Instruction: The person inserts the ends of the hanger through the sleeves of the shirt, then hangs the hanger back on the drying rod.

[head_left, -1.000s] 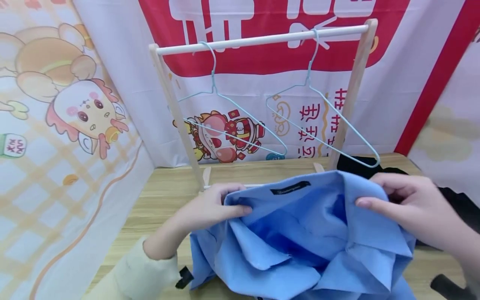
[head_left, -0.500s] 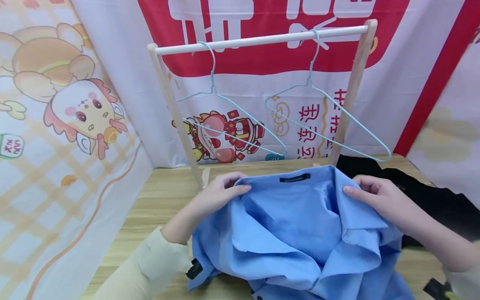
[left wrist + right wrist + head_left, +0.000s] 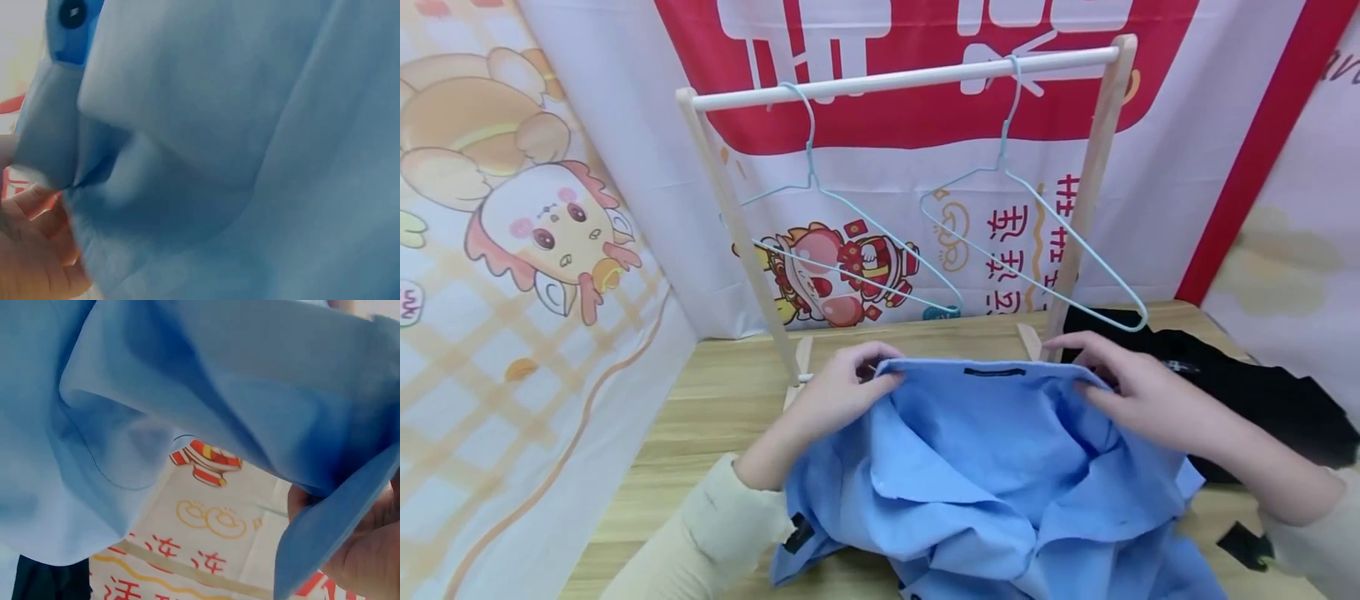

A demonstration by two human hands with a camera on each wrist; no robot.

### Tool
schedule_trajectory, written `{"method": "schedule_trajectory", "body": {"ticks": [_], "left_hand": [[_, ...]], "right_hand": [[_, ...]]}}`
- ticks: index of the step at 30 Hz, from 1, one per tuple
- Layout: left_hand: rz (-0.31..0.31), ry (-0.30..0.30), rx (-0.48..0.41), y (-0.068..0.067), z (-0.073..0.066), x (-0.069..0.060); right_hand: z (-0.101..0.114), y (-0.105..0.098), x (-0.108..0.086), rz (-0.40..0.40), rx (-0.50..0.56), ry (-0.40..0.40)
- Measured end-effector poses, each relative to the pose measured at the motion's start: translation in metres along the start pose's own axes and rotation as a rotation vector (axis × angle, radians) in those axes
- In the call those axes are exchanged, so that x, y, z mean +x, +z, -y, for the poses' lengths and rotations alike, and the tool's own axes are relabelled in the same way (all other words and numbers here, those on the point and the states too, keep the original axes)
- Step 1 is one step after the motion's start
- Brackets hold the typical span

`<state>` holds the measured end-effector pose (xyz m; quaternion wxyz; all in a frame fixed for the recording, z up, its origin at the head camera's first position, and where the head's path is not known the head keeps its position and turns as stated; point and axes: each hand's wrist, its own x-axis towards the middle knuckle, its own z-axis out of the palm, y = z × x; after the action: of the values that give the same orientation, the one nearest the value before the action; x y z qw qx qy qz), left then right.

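Note:
A light blue shirt point(image 3: 970, 467) with a dark label inside its collar is held up over the wooden table in the head view. My left hand point(image 3: 842, 392) pinches the collar's left end between thumb and fingers. On the right end, my right hand point(image 3: 1135, 392) pinches the fabric, its index finger reaching past the edge. Folds of the shirt point(image 3: 237, 150) fill most of the left wrist view, with the left hand point(image 3: 40, 250) at its lower left. In the right wrist view the shirt point(image 3: 187, 375) hangs beside the right hand point(image 3: 369, 550).
Behind the shirt stands a rack with a white rail point(image 3: 902, 81) and wooden posts. Two pale green wire hangers, one left point(image 3: 880, 225) and one right point(image 3: 1067, 229), hang from it. A black garment point(image 3: 1247, 392) lies on the table point(image 3: 700, 425) at the right.
The collar has dropped slightly and its label is less visible. My right hand has shifted its hold, with the index finger now extended leftward. The whole scene has moved a little left in the head view.

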<state>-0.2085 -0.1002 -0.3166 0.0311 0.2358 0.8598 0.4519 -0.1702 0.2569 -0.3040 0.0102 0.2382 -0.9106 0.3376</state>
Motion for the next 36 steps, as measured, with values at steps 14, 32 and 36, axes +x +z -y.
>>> {"method": "schedule_trajectory", "body": {"ticks": [14, 32, 36], "left_hand": [[0.185, -0.135, 0.373, 0.032, 0.022, -0.007], [-0.028, -0.018, 0.226, -0.037, -0.001, -0.004], [0.024, -0.002, 0.132, -0.036, -0.002, -0.004]], "right_hand": [[0.002, -0.010, -0.004, -0.086, -0.078, 0.063], [-0.023, -0.019, -0.016, -0.119, -0.413, 0.027], [-0.021, -0.011, -0.017, -0.104, -0.504, -0.001]]}}
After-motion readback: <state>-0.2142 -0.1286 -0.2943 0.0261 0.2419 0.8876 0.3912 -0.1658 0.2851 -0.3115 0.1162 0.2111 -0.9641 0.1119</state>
